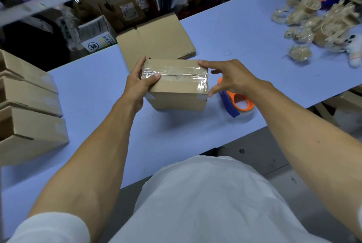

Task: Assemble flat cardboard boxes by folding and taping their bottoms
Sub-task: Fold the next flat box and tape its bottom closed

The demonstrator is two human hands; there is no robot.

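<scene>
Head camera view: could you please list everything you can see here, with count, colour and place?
taped box: one, brown, table centre, clear tape across its top.
flat cardboard stack: one, brown, behind the taped box.
assembled boxes: three, brown, table's left edge.
tape dispenser: one, orange and blue, right of the taped box.
crumpled tape scraps: many, beige, far right.
table: one, light blue.
shelf goods: blurred, mixed colours, behind the table.
left hand: grips the box's left end.
right hand: spread at its right end.
</scene>
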